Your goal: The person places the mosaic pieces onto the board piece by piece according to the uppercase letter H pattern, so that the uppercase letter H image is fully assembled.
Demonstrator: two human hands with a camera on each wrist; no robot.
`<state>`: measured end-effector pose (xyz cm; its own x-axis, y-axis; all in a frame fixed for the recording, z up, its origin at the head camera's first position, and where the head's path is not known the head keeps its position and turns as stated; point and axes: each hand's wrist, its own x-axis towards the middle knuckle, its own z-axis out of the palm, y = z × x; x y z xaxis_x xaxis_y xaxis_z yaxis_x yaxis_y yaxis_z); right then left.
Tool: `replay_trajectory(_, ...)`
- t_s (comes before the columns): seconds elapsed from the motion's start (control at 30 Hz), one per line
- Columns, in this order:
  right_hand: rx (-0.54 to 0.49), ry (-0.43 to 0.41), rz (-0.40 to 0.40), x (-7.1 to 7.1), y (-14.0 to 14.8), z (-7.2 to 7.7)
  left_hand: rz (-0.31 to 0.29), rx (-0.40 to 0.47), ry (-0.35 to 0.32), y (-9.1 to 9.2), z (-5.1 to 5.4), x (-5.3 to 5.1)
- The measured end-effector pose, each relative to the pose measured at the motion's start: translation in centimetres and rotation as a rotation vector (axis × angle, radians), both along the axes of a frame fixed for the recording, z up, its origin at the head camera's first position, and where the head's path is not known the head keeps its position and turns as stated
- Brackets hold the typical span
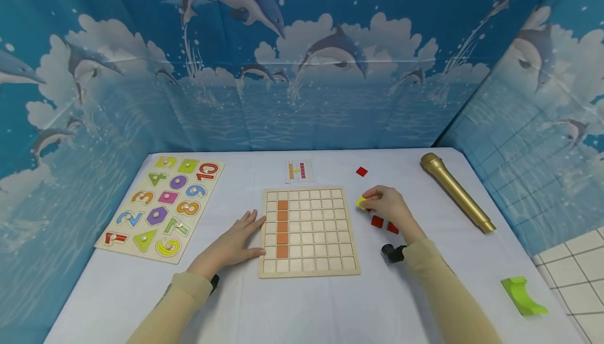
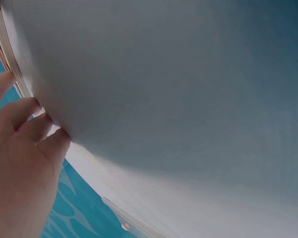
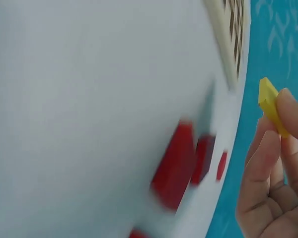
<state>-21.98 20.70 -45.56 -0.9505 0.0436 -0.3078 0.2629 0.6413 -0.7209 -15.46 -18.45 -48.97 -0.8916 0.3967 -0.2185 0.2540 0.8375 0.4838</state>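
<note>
A yellow tile is pinched between the thumb and fingers of my right hand, held to the right of the wooden grid board. Several orange tiles lie in the board's second column from the left. My left hand rests with spread fingers at the board's left edge. Below my right hand are red tiles, and one more red tile lies farther back.
A small pattern card lies behind the board. The number and shape puzzle board is at the left. On the right are a gold microphone-like stick and a green curved block. A dolphin curtain stands behind the table.
</note>
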Motion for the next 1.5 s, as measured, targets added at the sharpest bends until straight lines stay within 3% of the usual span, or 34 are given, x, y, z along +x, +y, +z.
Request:
replay_trajectory(0.3,-0.137,0.015,0.129,0.9,-5.6,-0.5,0.008,-0.006,-0.008,0.0,-0.1,0.0)
replay_trajectory(0.7,-0.169,0.017,0.262,1.4,-11.4,-1.2,0.009,-0.008,-0.007,0.0,0.1,0.1)
replay_trajectory(1.5,-0.049,0.07,0.339,1.6,-14.4,-1.4,0.039,-0.013,-0.013,0.1,-0.1,0.1)
